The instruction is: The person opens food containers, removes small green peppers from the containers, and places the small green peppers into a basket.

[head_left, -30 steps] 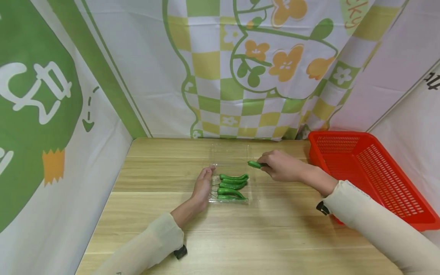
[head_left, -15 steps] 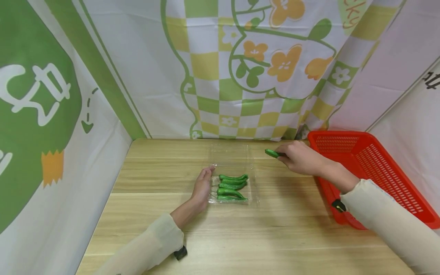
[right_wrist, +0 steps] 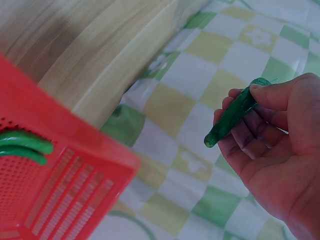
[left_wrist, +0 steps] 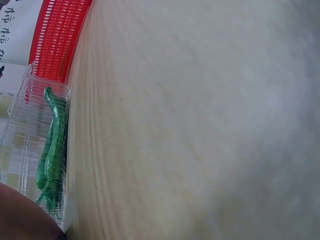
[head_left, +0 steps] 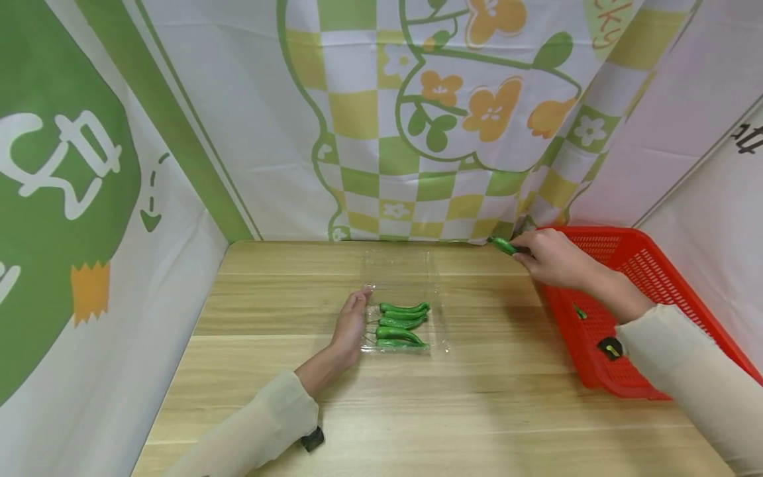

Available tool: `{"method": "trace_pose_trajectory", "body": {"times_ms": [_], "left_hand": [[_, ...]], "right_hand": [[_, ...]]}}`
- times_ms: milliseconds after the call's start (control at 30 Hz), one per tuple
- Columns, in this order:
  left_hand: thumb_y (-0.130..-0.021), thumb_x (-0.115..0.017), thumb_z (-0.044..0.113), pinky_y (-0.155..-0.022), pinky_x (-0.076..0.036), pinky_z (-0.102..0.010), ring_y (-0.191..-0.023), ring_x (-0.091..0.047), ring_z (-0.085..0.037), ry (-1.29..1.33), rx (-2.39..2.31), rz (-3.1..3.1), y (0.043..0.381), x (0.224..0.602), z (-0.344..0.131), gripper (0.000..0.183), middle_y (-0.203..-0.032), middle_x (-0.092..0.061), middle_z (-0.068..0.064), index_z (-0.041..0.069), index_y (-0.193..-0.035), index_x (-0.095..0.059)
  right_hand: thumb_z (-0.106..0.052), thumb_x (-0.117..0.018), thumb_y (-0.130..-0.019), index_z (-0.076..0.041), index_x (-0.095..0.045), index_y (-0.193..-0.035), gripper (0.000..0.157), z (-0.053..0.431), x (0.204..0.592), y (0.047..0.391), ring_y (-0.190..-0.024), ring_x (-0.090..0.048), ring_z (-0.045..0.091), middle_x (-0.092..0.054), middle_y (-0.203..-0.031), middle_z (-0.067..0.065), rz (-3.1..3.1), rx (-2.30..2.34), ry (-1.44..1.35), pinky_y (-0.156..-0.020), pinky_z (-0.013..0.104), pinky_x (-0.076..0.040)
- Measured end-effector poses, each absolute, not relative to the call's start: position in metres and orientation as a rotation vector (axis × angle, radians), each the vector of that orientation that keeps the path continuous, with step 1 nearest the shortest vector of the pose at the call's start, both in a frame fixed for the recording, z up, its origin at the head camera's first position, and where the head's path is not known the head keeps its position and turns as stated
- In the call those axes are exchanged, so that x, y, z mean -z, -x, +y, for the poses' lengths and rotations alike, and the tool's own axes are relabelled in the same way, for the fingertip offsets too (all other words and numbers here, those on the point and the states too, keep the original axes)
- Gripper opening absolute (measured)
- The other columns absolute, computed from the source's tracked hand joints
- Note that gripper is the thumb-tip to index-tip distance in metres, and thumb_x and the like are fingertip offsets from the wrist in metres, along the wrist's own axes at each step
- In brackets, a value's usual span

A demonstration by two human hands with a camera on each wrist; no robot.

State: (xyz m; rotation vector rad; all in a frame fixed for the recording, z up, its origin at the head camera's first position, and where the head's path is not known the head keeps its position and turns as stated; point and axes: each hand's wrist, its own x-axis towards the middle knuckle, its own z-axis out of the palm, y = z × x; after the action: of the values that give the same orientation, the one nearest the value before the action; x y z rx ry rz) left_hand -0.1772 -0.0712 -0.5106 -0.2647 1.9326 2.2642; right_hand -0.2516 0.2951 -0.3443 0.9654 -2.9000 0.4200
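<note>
In the head view my right hand (head_left: 551, 255) pinches a green pepper (head_left: 503, 245) near the table's back edge, just left of a red basket (head_left: 563, 331). Seen from the right wrist, the thumb presses the pepper (right_wrist: 235, 112) against the fingers. My left hand (head_left: 348, 328) lies along the left side of a clear plastic box (head_left: 440, 324), fingers touching its edge. Several green peppers (head_left: 402, 333) lie side by side in the box, stems to the left. Its clear lid (head_left: 396, 268) is folded back. The left wrist view shows these peppers (left_wrist: 55, 145) through the box wall.
More green peppers (right_wrist: 22, 142) are inside the red basket, which stands at the right end of the wooden table (head_left: 286, 384). My right forearm passes over the basket and hides part of it. A patterned cloth (head_left: 417, 132) hangs right behind the table.
My right hand has carried the pepper right and farther back, from beside the box to the basket's near left corner region at the table's back. My left hand and the box have stayed put.
</note>
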Motion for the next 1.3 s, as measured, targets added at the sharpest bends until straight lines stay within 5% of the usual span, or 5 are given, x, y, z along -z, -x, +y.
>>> {"method": "trace_pose_trajectory", "body": {"times_ms": [433, 833, 1300], "left_hand": [[-0.117, -0.027, 0.025, -0.131, -0.008, -0.062, -0.161, -0.016, -0.042, 0.264, -2.265, 1.933, 0.178, 0.510, -0.072, 0.046, -0.168, -0.034, -0.020, 0.002, -0.154, -0.044], [-0.117, -0.027, 0.023, -0.131, -0.006, -0.061, -0.161, -0.014, -0.042, 0.260, -2.270, 1.921, 0.177, 0.511, -0.072, 0.046, -0.169, -0.032, -0.020, 0.001, -0.154, -0.042], [-0.117, -0.028, 0.025, -0.132, -0.006, -0.059, -0.162, -0.014, -0.040, 0.255, -2.270, 1.913, 0.178, 0.512, -0.073, 0.046, -0.172, -0.030, -0.018, 0.003, -0.154, -0.043]], "right_hand": [[-0.002, -0.069, -0.098, -0.001, -0.071, -0.090, 0.008, 0.337, 0.349, 0.262, -0.053, -0.047, 0.010, -0.055, -0.065, -0.003, -2.963, -0.397, -0.755, -0.051, 0.027, -0.039], [-0.007, -0.069, -0.097, 0.009, -0.075, -0.100, 0.017, 0.384, 0.363, 0.274, -0.062, -0.048, 0.016, -0.061, -0.069, -0.002, -3.058, -0.325, -0.603, -0.058, 0.032, -0.040], [-0.007, -0.066, -0.094, 0.005, -0.073, -0.089, 0.015, 0.430, 0.381, 0.281, -0.060, -0.048, 0.016, -0.059, -0.067, -0.003, -3.175, -0.363, -0.501, -0.056, 0.031, -0.040]]}}
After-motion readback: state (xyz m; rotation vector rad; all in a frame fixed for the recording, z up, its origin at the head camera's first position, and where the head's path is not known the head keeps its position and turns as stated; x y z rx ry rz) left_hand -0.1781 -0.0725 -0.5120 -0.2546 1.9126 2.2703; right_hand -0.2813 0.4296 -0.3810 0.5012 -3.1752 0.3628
